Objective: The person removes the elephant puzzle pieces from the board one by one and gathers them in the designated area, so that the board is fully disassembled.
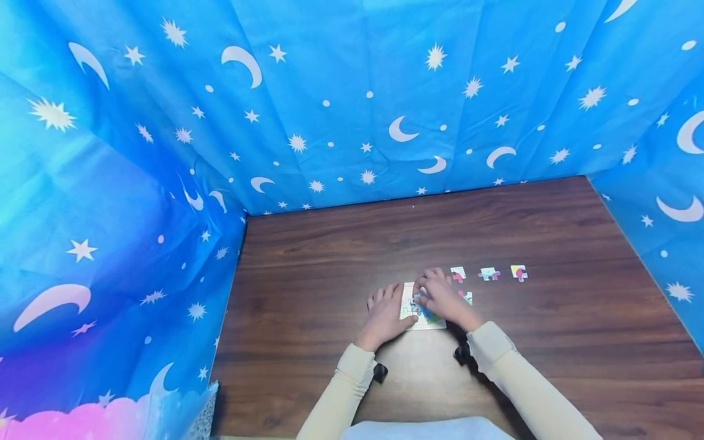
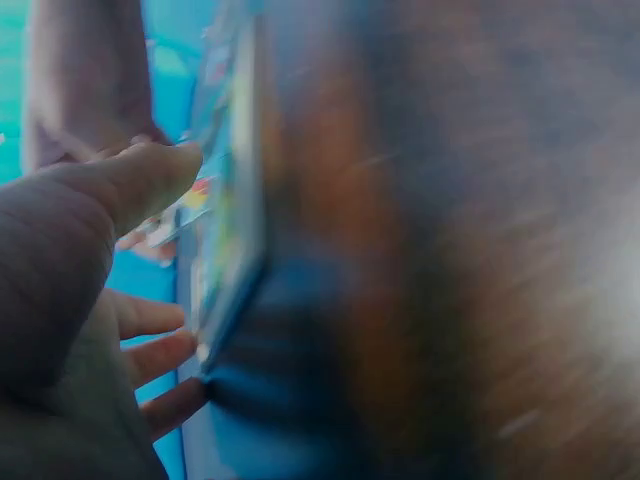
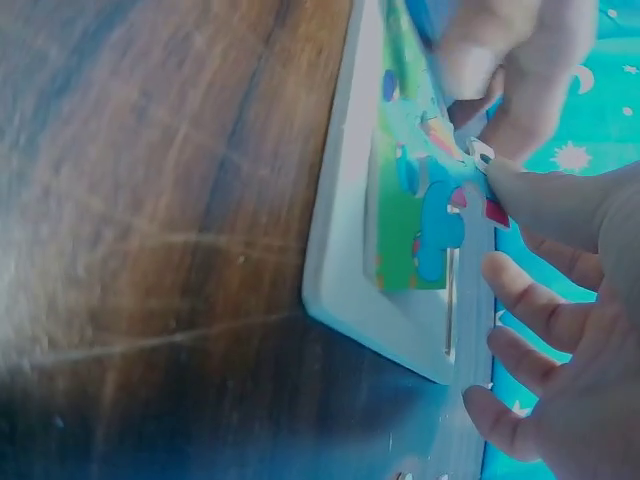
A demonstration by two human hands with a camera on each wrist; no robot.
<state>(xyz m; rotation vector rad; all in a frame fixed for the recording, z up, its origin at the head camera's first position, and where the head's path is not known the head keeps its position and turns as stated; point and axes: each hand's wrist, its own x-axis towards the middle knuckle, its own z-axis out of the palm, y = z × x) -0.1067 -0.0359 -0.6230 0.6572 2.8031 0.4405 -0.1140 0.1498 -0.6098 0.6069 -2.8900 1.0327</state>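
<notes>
A jigsaw puzzle board [image 1: 431, 326] with a pale frame lies on the table, partly filled with pieces showing a green and blue picture [image 3: 433, 215]. At its left side my left hand [image 1: 383, 318] rests with fingers spread, its thumb over the near part of the board. My right hand [image 1: 440, 296] is over the board's right part, fingers bent. Between its thumb and fingers it pinches a small puzzle piece [image 3: 481, 154], whose edge shows in the right wrist view. The right hand hides much of the board in the head view.
Loose puzzle pieces lie to the right: one with red [image 1: 458, 274], a pale blue and pink one [image 1: 489, 274] and a yellow and pink one [image 1: 519, 272]. Another piece [image 1: 468, 297] is partly behind the right hand. A starry blue curtain [image 1: 341, 122] surrounds the brown wooden table [image 1: 297, 342].
</notes>
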